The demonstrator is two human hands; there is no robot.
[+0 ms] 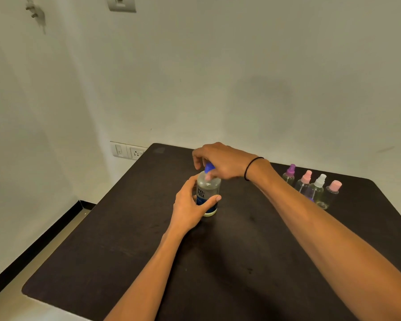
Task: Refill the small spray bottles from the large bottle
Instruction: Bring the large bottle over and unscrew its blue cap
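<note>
At centre frame, the large bottle (pixel 207 195) is held upright on the dark bench (pixel 130 251), its body wrapped by the left hand (pixel 190 205) while its blue cap (pixel 209 167) is pinched from above by the right hand (pixel 220 163). Four small spray bottles (pixel 315 186) are lined up at right of frame, near the bench's far edge, all capped. A spill is judged likely if the bottle is squeezed or tipped once the cap is freed. The spray bottles could be toppled by the right forearm, which lies just beside them. Open bench is left below and left of centre; the left edge drops to the floor.
</note>
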